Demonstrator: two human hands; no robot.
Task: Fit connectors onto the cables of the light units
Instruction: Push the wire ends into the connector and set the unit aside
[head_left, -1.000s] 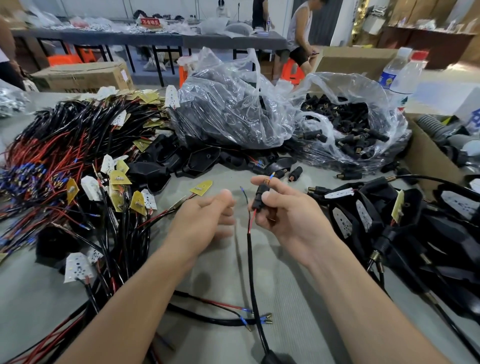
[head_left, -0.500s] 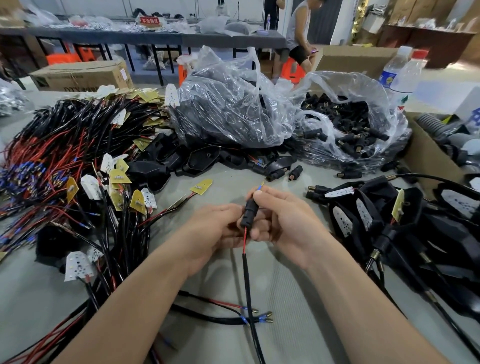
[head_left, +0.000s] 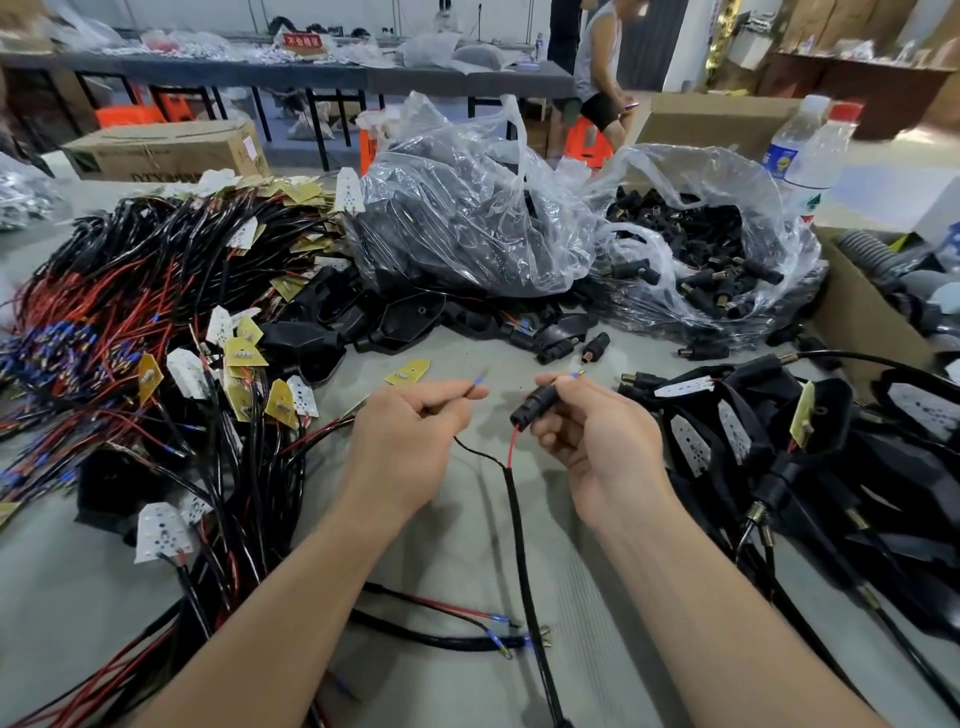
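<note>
Fingers (head_left: 457, 396) of the left hand (head_left: 410, 441) are curled in, thumb and forefinger pinching a black wire (head_left: 478, 453) just behind its blue-sleeved terminal (head_left: 480, 383). The right hand (head_left: 597, 447) grips a black connector (head_left: 535, 408) between thumb and bent fingers, with a red wire (head_left: 513, 441) entering its lower end. Both wires fork from one black cable (head_left: 519, 525), which drops between the forearms to the near edge of the desk (head_left: 576, 597). Both hands are held over the middle of the desk. Near that edge lies a loose cable (head_left: 447, 643) with blue terminals. Along the left edge sprawls a heap of red and black cables (head_left: 104, 322) mixed with small white and yellow LED boards (head_left: 244, 353), and black light housings (head_left: 810, 467) crowd the right edge. Just beyond the hands a few spare connectors (head_left: 595, 345) lie on the desk. Behind them an open clear bag (head_left: 727, 171) holds many more, beside a second bag (head_left: 467, 223) of black parts. A cardboard box (head_left: 852, 317) stands at the right edge, with two water bottles (head_left: 815, 150) behind it. At the far left corner sits another carton (head_left: 166, 150). Past the desk a person (head_left: 597, 67) sits by long tables.
</note>
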